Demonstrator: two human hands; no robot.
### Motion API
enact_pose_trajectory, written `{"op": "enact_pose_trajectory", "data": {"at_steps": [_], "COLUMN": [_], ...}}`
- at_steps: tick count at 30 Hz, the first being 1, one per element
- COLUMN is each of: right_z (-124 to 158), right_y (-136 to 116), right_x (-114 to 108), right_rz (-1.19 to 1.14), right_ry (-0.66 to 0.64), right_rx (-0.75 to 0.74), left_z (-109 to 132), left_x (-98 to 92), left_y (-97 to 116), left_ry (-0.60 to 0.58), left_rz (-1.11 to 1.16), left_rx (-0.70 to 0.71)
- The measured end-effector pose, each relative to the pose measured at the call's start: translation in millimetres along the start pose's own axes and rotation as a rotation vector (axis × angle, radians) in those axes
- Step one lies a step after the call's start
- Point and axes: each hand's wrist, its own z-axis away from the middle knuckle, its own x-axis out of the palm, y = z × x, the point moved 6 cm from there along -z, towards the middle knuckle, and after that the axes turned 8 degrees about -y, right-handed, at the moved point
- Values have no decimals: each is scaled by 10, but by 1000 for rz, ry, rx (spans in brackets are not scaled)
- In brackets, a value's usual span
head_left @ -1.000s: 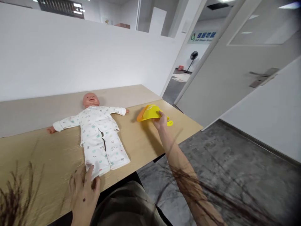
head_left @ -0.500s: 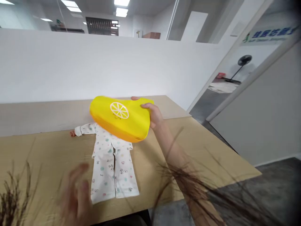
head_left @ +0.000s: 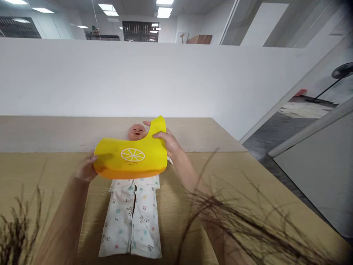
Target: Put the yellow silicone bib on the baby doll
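A yellow baby bib with a white citrus-slice print and an orange lower edge hangs between my two hands. My left hand grips its left side. Near the raised neck strap at the right, my right hand pinches the bib between thumb and fingers. Beneath it a baby doll lies on its back, its head showing above the bib's neck curve. White patterned pyjamas dress the doll, the trouser legs pointing toward me. The bib hides the doll's chest and most of its arms.
The wooden table extends on both sides of the doll, with a paler raised strip along its back. A white wall stands behind it. To the right are a doorway and a black fan. Loose hair strands cross the lower view.
My left hand has come up from the lower left and taken hold of the bib's left side. The bib has turned level and dropped lower, uncovering the doll's head. The view has shifted left.
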Motion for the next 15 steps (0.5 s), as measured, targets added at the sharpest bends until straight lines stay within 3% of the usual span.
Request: {"op": "enact_pose_trajectory", "data": {"at_steps": [2,5,8,15], "right_z": [-13,-54,-87,28], "right_y": [16,93,161,-31], "right_x": [-66,-180,-271,-184], "right_rz": [34,81,68,179], "right_ry": [28,92,162,174], "right_rx": [-38,-103,-113,-70], "left_z": [-191,-483,-653,-525], "left_x": [35,176,294,516], "left_y": [95,152,163,227], "left_ry": [-30,-169,-257,-353], "left_rz": [-32,-178,-212,-43], "left_rx": [-11,-86,-146,-120]}}
